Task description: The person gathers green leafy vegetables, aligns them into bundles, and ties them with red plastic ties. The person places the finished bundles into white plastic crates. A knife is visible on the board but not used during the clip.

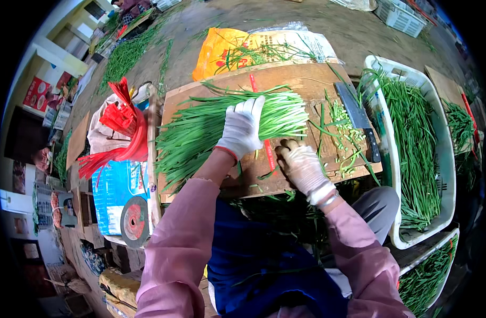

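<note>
A thick bunch of garlic chives [199,123] lies across a wooden board [243,179], pale stem ends to the right. My left hand [243,125], in a white glove, is wrapped over the bunch and presses it to the board. A red printed strap [270,157] passes beneath the bunch and shows on both sides. My right hand [302,167] is low over the board, just below the stem ends and right of the strap. Its glove leaves the fingertips bare; the fingers are bent and slightly apart, with nothing visible in them.
A cleaver [353,106] lies at the board's right edge beside cut stem pieces [344,127]. A white crate [396,190] of chives stands right. At left are red straps [127,119] and a grinding disc [134,222]. A yellow-and-white sack [227,49] is beyond the board.
</note>
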Demonstrator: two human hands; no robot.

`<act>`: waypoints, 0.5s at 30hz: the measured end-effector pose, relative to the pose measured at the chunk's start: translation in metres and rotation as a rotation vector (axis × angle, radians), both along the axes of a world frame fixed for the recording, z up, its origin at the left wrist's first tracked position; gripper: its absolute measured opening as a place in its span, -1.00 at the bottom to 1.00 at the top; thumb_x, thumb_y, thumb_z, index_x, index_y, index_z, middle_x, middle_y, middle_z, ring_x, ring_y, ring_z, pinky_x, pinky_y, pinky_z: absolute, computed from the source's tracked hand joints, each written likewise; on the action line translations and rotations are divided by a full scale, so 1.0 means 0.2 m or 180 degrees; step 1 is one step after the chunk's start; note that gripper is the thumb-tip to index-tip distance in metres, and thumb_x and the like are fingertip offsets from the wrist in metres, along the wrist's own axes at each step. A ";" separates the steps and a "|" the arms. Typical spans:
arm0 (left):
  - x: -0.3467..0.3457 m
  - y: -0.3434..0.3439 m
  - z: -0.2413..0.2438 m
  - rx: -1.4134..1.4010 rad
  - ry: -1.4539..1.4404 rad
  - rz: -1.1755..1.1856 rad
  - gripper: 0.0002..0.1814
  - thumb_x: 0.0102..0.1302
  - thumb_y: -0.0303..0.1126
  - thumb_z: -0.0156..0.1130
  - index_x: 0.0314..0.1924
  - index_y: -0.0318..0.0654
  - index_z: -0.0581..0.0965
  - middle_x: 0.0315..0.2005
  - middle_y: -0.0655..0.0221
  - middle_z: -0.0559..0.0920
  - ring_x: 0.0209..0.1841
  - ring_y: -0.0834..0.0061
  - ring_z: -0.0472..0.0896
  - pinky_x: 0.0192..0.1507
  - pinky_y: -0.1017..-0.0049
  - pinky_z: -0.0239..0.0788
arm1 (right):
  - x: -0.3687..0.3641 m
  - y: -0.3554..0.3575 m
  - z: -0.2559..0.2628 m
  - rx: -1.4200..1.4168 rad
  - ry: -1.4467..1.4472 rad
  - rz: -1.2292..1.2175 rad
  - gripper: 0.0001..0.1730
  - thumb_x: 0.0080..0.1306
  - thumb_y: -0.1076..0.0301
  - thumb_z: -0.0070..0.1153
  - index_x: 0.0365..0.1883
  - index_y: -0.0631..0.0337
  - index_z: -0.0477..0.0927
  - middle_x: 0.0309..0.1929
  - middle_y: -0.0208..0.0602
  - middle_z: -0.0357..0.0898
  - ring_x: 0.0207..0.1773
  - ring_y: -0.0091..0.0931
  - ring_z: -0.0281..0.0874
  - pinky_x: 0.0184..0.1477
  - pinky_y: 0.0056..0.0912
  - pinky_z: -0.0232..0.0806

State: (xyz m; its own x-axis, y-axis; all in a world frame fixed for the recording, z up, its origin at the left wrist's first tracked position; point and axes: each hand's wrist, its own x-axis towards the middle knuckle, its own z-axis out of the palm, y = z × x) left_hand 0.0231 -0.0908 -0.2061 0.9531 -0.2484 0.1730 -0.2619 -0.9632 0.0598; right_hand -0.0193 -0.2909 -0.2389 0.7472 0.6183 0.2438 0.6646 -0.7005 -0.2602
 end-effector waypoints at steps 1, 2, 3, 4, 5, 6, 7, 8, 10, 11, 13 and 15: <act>-0.01 0.01 0.01 0.0027 0.0007 0.0014 0.07 -0.27 -0.18 0.50 0.29 -0.30 0.22 0.05 0.18 0.47 0.08 0.18 0.47 0.09 0.21 0.27 | -0.04 -0.03 0.04 -0.0532 0.0164 -0.0118 -0.85 0.14 0.32 0.18 -0.33 0.16 0.59 -0.13 -0.22 0.57 -0.13 -0.22 0.54 -0.14 -0.23 0.42; 0.00 0.02 0.01 -0.0077 0.0011 -0.0007 0.07 -0.28 -0.21 0.52 0.30 -0.30 0.22 0.06 0.17 0.47 0.08 0.16 0.48 0.09 0.22 0.28 | -0.07 -0.07 0.03 -0.0545 0.0147 -0.0240 -0.85 0.17 0.26 0.17 -0.44 0.14 0.58 -0.30 -0.19 0.61 -0.26 -0.22 0.59 -0.21 -0.23 0.43; -0.01 0.04 0.03 -0.0042 0.0076 0.0062 0.07 -0.29 -0.22 0.52 0.30 -0.30 0.22 0.06 0.17 0.47 0.07 0.16 0.48 0.09 0.22 0.28 | -0.12 -0.09 0.11 -0.0665 0.0826 -0.0238 -0.76 0.22 0.16 0.16 -0.45 0.15 0.59 -0.41 -0.15 0.62 -0.30 -0.19 0.60 -0.27 -0.17 0.42; -0.01 0.05 0.04 -0.0012 0.0154 0.0096 0.07 -0.29 -0.22 0.52 0.30 -0.30 0.22 0.06 0.16 0.47 0.07 0.15 0.48 0.09 0.22 0.28 | -0.16 -0.10 0.16 -0.0849 0.1172 -0.0006 -0.72 0.23 0.12 0.16 -0.45 0.17 0.58 -0.43 -0.13 0.62 -0.31 -0.18 0.61 -0.28 -0.15 0.42; -0.02 0.06 0.04 0.0020 0.0232 0.0135 0.07 -0.30 -0.23 0.52 0.30 -0.30 0.23 0.06 0.16 0.47 0.07 0.15 0.48 0.09 0.22 0.28 | -0.17 -0.09 0.18 -0.1031 0.1515 0.0232 -0.68 0.25 0.09 0.16 -0.46 0.18 0.58 -0.44 -0.12 0.61 -0.32 -0.17 0.61 -0.30 -0.13 0.41; -0.03 0.05 0.05 0.0012 0.0190 0.0164 0.07 -0.30 -0.24 0.52 0.30 -0.29 0.23 0.05 0.16 0.48 0.07 0.14 0.48 0.09 0.21 0.29 | -0.19 -0.07 0.19 -0.0636 0.1440 0.0056 -0.64 0.25 0.05 0.15 -0.46 0.20 0.58 -0.42 -0.10 0.61 -0.33 -0.16 0.60 -0.31 -0.13 0.41; -0.02 0.04 0.05 0.0009 0.0145 0.0127 0.07 -0.30 -0.24 0.52 0.30 -0.28 0.23 0.05 0.16 0.48 0.07 0.14 0.48 0.08 0.22 0.30 | -0.17 -0.03 0.15 0.0256 0.0982 -0.0033 -0.63 0.25 0.02 0.16 -0.47 0.18 0.59 -0.45 -0.11 0.60 -0.33 -0.17 0.59 -0.31 -0.14 0.41; -0.02 0.04 0.04 0.0009 0.0099 0.0098 0.07 -0.30 -0.23 0.51 0.30 -0.28 0.23 0.05 0.15 0.48 0.07 0.14 0.48 0.08 0.22 0.30 | -0.14 0.01 0.13 0.0324 0.0712 -0.0182 -0.62 0.21 0.00 0.19 -0.47 0.17 0.59 -0.47 -0.12 0.60 -0.35 -0.18 0.60 -0.32 -0.15 0.42; 0.00 0.02 0.04 0.0000 0.0134 0.0073 0.07 -0.29 -0.22 0.51 0.31 -0.26 0.22 0.07 0.16 0.48 0.07 0.14 0.48 0.08 0.22 0.31 | -0.08 0.10 0.14 0.0155 0.0564 -0.0466 -0.60 0.14 -0.03 0.25 -0.48 0.16 0.59 -0.51 -0.14 0.59 -0.37 -0.22 0.61 -0.33 -0.18 0.42; 0.00 0.01 0.05 0.0002 0.0167 0.0069 0.07 -0.29 -0.23 0.51 0.31 -0.27 0.22 0.07 0.15 0.48 0.07 0.14 0.48 0.08 0.22 0.31 | -0.06 0.12 0.10 -0.0080 0.0667 -0.0602 -0.59 0.10 -0.05 0.28 -0.47 0.15 0.60 -0.53 -0.16 0.59 -0.38 -0.24 0.62 -0.33 -0.20 0.43; 0.00 0.01 0.05 0.0019 0.0223 0.0099 0.08 -0.29 -0.23 0.52 0.31 -0.27 0.22 0.07 0.15 0.48 0.08 0.13 0.48 0.09 0.23 0.31 | -0.04 0.17 0.00 -0.0111 0.0400 -0.0613 -0.58 0.11 -0.09 0.25 -0.46 0.12 0.62 -0.51 -0.18 0.62 -0.40 -0.27 0.63 -0.33 -0.20 0.44; 0.00 0.02 0.04 -0.0035 0.0172 0.0072 0.07 -0.30 -0.25 0.52 0.30 -0.27 0.24 0.06 0.15 0.49 0.07 0.13 0.49 0.09 0.23 0.31 | -0.01 0.21 -0.06 -0.0339 0.0903 -0.0736 -0.61 0.18 -0.05 0.17 -0.47 0.12 0.62 -0.45 -0.15 0.64 -0.36 -0.24 0.65 -0.30 -0.19 0.44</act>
